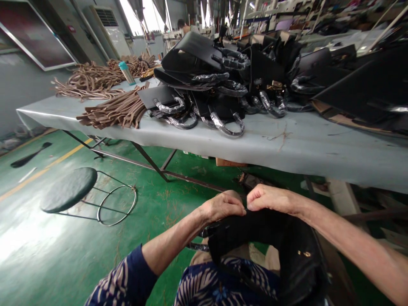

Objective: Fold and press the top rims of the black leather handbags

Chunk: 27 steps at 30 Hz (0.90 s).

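Note:
A black handbag (299,250) rests across my lap, with small gold-coloured metal fittings showing on its dark side. My left hand (225,206) is closed on the bag's far edge, fingers pressed together. Right beside it, my right hand (266,199) pinches the same edge, its fingertips close to the left ones. Whether a small item sits between the fingertips is too hidden to tell. Below my left wrist, a plastic-wrapped handle (198,246) sticks out from the bag.
A long table (274,140) with a grey cover stands in front of me. On it lie piled black bags (191,55), bundles of brown straps (114,111) and a teal-capped bottle (126,73). A stool (72,189) lies tipped over on the green floor to the left.

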Each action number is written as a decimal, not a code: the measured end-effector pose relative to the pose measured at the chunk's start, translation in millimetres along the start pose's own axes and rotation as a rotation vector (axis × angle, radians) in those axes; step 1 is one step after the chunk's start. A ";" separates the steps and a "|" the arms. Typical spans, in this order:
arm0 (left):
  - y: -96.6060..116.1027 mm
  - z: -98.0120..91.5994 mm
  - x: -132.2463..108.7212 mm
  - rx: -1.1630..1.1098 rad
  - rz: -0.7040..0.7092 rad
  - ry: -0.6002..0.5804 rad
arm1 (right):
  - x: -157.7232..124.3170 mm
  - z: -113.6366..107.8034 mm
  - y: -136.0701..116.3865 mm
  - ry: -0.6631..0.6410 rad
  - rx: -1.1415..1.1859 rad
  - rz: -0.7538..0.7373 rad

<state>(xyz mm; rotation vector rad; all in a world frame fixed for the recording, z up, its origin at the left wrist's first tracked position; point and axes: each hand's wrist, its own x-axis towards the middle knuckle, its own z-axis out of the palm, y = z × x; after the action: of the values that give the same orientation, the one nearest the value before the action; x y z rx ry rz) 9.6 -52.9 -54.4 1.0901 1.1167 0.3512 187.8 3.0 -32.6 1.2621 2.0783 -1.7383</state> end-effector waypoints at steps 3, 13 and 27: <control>-1.2 2.5 0.4 -0.038 -0.044 0.025 | 1.2 1.7 1.3 0.012 -0.026 0.003; -7.0 8.7 3.9 -0.036 -0.028 0.150 | 6.8 8.8 13.0 0.083 -0.102 0.020; -2.4 -4.4 10.4 -0.051 -0.024 0.078 | -2.6 12.5 1.8 0.111 -0.099 -0.021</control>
<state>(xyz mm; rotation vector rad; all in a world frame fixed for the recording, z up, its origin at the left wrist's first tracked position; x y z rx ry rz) 9.9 -44.3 -62.2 1.0246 1.1829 0.4034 185.9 -9.3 -36.3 1.3413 2.2159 -1.5850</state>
